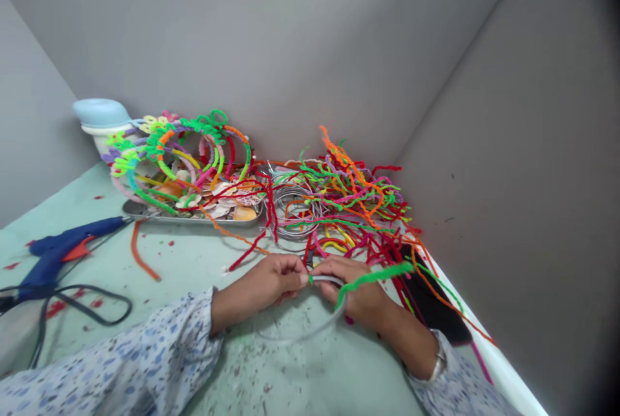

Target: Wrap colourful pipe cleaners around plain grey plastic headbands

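Note:
Over the near middle of the table, my left hand (268,283) is closed, thumb and fingertips pinching a grey wire ring (310,337) at a spot where a bit of green shows. My right hand (361,296) is closed on the ring just to the right, its fingers bent around the wire. A fuzzy green pipe cleaner (372,277) runs from the ring up and across the back of my right hand, its end sticking out to the right. How it joins the wire is partly hidden by my fingers.
Behind my hands lie a wire coil (293,233), a tangled pipe cleaner pile (358,190) and a metal tray (217,223) of shells under colourful wrapped hoops (174,145). Left are a blue glue gun (62,251) with cable and a blue-lidded container (101,112). Grey walls enclose the table.

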{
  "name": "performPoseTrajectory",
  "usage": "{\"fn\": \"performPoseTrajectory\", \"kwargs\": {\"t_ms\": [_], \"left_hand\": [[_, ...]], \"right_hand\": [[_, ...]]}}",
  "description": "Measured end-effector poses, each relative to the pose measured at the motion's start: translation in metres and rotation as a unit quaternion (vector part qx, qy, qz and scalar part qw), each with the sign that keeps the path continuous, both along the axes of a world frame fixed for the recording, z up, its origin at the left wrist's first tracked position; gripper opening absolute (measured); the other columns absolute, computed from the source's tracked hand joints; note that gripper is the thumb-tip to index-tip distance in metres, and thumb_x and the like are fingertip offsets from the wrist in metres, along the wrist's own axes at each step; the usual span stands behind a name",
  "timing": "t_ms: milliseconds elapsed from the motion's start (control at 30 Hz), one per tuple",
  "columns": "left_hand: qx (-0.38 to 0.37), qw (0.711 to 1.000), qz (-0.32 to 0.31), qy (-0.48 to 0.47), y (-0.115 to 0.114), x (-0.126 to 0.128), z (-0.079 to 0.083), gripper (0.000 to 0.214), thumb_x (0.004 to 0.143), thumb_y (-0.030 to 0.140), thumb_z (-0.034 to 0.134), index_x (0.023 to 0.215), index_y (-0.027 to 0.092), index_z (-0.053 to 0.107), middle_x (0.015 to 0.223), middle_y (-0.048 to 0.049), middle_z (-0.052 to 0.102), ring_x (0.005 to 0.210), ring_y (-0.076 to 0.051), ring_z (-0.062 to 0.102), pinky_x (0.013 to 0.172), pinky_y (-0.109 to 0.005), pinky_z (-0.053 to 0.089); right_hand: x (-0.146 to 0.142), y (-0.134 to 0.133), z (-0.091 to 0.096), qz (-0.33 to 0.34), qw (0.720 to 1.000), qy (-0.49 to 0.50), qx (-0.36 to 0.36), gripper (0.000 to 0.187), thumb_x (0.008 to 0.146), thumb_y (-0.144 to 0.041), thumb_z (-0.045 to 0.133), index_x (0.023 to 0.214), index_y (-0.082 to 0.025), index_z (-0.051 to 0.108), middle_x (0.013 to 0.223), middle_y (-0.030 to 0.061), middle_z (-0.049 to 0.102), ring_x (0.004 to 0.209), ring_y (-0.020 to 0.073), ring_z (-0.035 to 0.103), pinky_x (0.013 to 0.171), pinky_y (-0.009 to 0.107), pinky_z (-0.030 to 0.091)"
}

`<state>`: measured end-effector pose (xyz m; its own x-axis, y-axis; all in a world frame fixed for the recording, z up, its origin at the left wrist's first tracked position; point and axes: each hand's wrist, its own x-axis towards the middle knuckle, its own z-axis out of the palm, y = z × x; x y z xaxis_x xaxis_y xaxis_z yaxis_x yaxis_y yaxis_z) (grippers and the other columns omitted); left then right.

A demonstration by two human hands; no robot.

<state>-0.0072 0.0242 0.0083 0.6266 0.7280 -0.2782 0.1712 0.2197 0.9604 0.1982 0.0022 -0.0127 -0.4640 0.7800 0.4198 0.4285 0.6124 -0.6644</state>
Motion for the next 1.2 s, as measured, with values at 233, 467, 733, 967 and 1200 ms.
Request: {"fn": "performPoseTrajectory", "kwargs": {"t_ms": [233, 467, 733, 967, 1200], "left_hand": [[0.029, 1.000, 0.007, 0.001, -0.002, 0.001, -0.001, 0.032, 0.079, 0.046, 0.061, 0.072, 0.016, 0.052, 0.051, 0.0076, 0.042, 0.043, -0.006, 0.029, 0.042, -0.021, 0.018], [-0.010, 1.000, 0.012, -0.018, -0.001, -0.001, 0.000, 0.032, 0.076, 0.044, 0.065, 0.069, 0.016, 0.053, 0.050, 0.0068, 0.041, 0.042, -0.006, 0.029, 0.041, -0.021, 0.017], [-0.017, 0.999, 0.013, -0.045, -0.003, -0.002, 0.005, 0.024, 0.076, 0.035, 0.064, 0.066, 0.016, 0.052, 0.049, 0.0070, 0.039, 0.043, -0.006, 0.027, 0.041, -0.021, 0.016], [-0.002, 0.999, -0.004, -0.044, -0.005, -0.003, 0.011, 0.021, 0.077, 0.031, 0.062, 0.067, 0.016, 0.054, 0.048, 0.0072, 0.041, 0.042, -0.006, 0.030, 0.042, -0.020, 0.020], [-0.008, 0.998, 0.029, -0.052, -0.006, -0.002, 0.009, 0.022, 0.075, 0.032, 0.064, 0.066, 0.015, 0.053, 0.048, 0.0072, 0.041, 0.042, -0.005, 0.028, 0.041, -0.020, 0.017]], "right_hand": [[0.000, 0.000, 0.003, 0.015, 1.000, 0.017, -0.018, 0.017, 0.081, -0.015, 0.060, 0.095, -0.020, 0.067, 0.082, 0.0048, 0.066, 0.072, 0.0167, 0.059, 0.064, 0.028, 0.047], [0.000, 0.002, 0.002, -0.021, 1.000, 0.011, -0.004, 0.016, 0.081, -0.014, 0.060, 0.093, -0.022, 0.068, 0.081, 0.0048, 0.066, 0.074, 0.0180, 0.060, 0.066, 0.029, 0.048], [0.004, 0.001, 0.008, -0.066, 0.959, 0.167, -0.221, 0.014, 0.080, -0.020, 0.063, 0.093, -0.021, 0.065, 0.076, 0.0011, 0.067, 0.064, 0.0146, 0.063, 0.059, 0.026, 0.050], [0.011, 0.006, 0.016, 0.009, 0.797, 0.415, -0.439, 0.012, 0.076, -0.024, 0.067, 0.087, -0.019, 0.065, 0.059, -0.0037, 0.061, 0.046, 0.0078, 0.055, 0.047, 0.018, 0.045], [0.012, 0.005, 0.021, 0.058, 0.799, 0.427, -0.419, 0.033, 0.071, -0.016, 0.065, 0.103, -0.024, 0.067, 0.102, 0.0037, 0.069, 0.060, 0.0069, 0.058, 0.046, 0.015, 0.040]]}}
